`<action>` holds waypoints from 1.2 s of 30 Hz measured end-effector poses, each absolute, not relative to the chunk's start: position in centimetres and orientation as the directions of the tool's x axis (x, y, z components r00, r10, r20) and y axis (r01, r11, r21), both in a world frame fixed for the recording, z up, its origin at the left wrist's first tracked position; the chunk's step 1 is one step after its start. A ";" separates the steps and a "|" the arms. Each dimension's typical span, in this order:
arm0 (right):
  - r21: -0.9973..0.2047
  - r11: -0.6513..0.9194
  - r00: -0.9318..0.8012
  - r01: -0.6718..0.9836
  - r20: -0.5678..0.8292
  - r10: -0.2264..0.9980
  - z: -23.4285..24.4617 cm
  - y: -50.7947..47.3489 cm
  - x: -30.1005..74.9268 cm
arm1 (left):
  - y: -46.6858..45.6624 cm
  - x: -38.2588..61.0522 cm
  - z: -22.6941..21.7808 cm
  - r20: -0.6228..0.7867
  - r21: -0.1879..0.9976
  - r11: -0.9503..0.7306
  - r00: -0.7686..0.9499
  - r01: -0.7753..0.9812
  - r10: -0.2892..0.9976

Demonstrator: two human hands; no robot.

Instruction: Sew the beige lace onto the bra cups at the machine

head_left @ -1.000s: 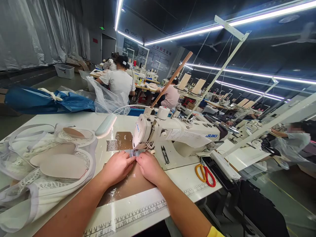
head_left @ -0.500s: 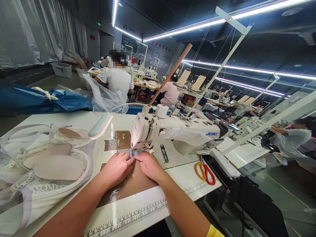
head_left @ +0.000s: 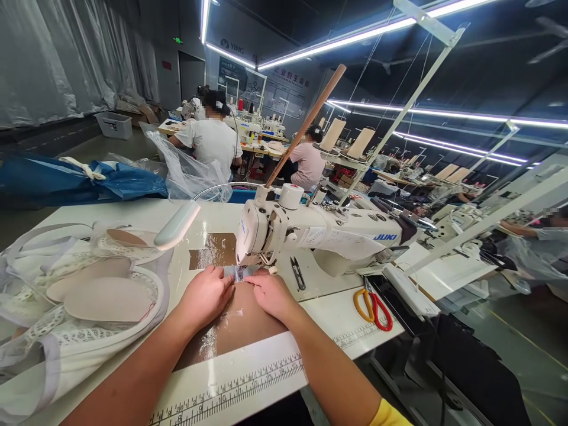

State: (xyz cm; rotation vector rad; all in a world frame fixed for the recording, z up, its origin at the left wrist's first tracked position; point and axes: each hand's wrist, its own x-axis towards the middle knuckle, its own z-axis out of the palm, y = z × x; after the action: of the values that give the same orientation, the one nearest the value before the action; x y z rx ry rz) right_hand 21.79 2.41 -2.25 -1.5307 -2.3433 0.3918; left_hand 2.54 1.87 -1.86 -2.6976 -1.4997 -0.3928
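Note:
My left hand (head_left: 207, 297) rests left of the needle area of a white sewing machine (head_left: 306, 228), its fingers curled and pressed together. On the other side, my right hand (head_left: 271, 294) is bent with its fingertips pressed down close to the presser foot (head_left: 240, 273). Whatever the fingers pinch is too small and covered to make out. A greyish patch shows around the foot. Beneath both hands lies a glossy brown sheet (head_left: 231, 328) on the machine bed.
White lace bras with beige cups (head_left: 106, 299) are heaped at the left. A lamp (head_left: 176, 226) reaches over the table. Black thread snips (head_left: 297, 273) and orange-and-red-handled scissors (head_left: 373, 309) lie at the right. A printed ruler (head_left: 239, 387) runs along the front edge. Co-workers sit behind.
My hands have moved apart; their fingertips met in front of the needle before, and now a gap lies between them. The camera view has shifted slightly.

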 end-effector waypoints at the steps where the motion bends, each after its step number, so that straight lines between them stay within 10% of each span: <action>1: -0.383 0.393 -0.381 0.836 0.110 0.918 -2.3 2.4 21.8 | 1.9 2.4 -1.7 0.235 0.096 -0.518 0.486 0.850 0.842; 29: -0.017 0.541 -0.539 0.841 0.062 0.840 -1.0 0.4 20.1 | 1.5 2.2 -1.3 0.194 0.182 -0.600 0.570 0.779 0.798; 36: -0.080 0.564 -0.563 0.822 0.036 0.825 -0.2 0.2 20.5 | 1.8 2.2 -1.7 0.203 0.178 -0.590 0.557 0.787 0.805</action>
State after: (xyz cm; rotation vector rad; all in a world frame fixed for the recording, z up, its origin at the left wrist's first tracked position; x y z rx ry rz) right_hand 20.47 0.24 -0.17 -1.4324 -2.7170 0.0827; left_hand 2.20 1.85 -1.68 -2.8302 -1.4493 -0.4249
